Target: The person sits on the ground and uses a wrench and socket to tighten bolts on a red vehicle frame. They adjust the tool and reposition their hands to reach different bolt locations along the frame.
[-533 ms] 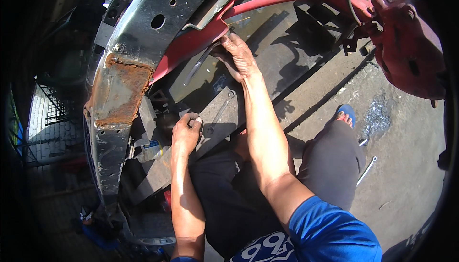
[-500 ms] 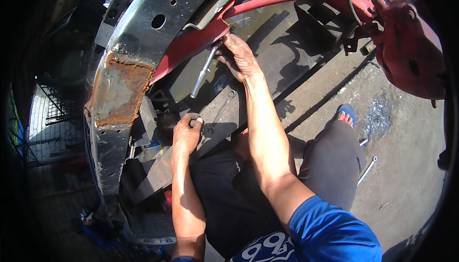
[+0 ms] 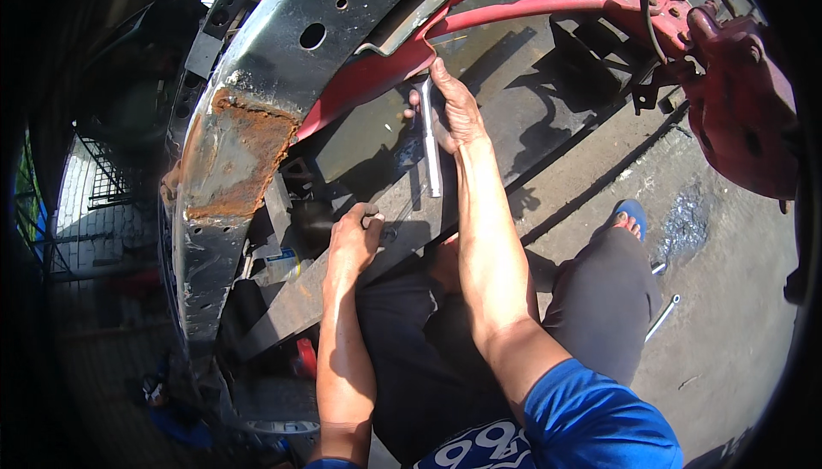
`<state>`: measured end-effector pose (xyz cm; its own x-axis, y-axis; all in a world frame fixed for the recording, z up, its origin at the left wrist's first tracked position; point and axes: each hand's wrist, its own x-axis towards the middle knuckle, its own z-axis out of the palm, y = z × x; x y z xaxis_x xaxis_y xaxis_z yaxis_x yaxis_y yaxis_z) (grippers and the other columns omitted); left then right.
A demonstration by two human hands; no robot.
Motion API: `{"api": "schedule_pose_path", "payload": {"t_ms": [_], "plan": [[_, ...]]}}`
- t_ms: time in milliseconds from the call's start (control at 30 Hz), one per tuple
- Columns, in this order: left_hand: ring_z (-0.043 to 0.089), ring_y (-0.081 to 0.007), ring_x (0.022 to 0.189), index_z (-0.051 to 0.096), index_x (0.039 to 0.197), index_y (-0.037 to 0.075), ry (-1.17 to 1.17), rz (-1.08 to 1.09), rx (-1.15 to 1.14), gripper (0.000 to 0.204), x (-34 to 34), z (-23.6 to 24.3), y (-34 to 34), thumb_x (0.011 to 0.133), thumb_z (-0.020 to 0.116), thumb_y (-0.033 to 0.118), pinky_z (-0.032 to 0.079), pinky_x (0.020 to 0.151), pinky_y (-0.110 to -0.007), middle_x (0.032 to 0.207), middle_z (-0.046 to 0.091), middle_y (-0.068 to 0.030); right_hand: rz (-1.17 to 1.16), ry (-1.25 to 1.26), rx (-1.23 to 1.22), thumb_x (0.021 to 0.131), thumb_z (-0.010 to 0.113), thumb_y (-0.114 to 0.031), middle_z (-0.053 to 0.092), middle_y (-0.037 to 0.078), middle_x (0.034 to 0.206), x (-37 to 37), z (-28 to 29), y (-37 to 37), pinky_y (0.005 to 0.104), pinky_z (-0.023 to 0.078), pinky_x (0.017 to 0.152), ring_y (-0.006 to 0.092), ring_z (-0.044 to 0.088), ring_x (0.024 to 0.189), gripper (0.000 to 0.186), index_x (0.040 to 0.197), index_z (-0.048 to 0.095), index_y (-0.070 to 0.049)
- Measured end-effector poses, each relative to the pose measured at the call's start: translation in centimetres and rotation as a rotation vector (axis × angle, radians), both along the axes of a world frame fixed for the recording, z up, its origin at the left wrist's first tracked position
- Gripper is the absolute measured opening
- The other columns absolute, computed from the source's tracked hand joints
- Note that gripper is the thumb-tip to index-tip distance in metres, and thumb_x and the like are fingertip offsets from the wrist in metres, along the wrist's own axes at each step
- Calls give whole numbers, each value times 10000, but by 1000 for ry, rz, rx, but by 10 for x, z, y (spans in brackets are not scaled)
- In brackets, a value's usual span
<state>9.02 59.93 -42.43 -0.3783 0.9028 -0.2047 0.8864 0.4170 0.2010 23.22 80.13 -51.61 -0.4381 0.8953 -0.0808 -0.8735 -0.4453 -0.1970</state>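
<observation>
My right hand [image 3: 455,109] grips a silver wrench [image 3: 432,159], likely a ratchet, at its upper end, just under the lower edge of a red metal part [image 3: 360,83] on the dark frame beam [image 3: 342,23]. The tool's long handle points down toward me. My left hand [image 3: 357,236] is lower and to the left, over a grey plank [image 3: 291,310], with its fingers curled; what they hold is too small to make out. A combination wrench [image 3: 390,232] lies beside it, partly hidden. The beam has round holes and a rusty patch [image 3: 235,152].
A red suspension assembly [image 3: 736,122] with a black hose hangs at upper right. A long wrench [image 3: 664,316] lies on the concrete [image 3: 728,280] by my leg and blue sandal [image 3: 631,212]. A container [image 3: 282,263] sits left of the plank. At lower left, dim blue shapes are unclear.
The wrench in my right hand has swung from a slant toward lower left to nearly upright in the picture. The whole scene has shifted slightly rightward; my left hand remains low by the plank.
</observation>
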Motion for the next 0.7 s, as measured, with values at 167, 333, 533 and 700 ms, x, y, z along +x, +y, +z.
{"api": "schedule_pose_path", "payload": {"t_ms": [167,333,533,700], "plan": [[725,-245,794,699,1140,21,-116,84,-61,304,4,-4,-1,926,677,237,543,762,-367,877,733,-168,-24,57,28,953,690,-504,662,42,822,5,1,3,323,524,695,140,634,725,416,1027,669,-95],[721,-220,752,698,1151,23,-116,45,-72,300,5,-16,0,936,672,230,546,739,-360,890,743,-157,-177,63,163,941,732,-403,684,81,1093,-7,-1,-4,406,475,1022,199,629,1043,455,1186,644,-31],[722,-217,740,687,1183,25,-133,61,-129,315,10,-20,-1,940,671,225,552,737,-361,911,746,-161,83,287,74,965,654,-530,612,31,799,5,-8,2,273,480,524,126,625,717,451,1019,613,-84],[725,-207,748,681,1205,46,-143,71,-163,315,18,-13,6,943,671,219,554,740,-365,933,745,-149,-79,118,63,938,742,-387,688,83,1006,-3,1,-5,385,488,910,205,633,975,394,1149,663,-63]]}}
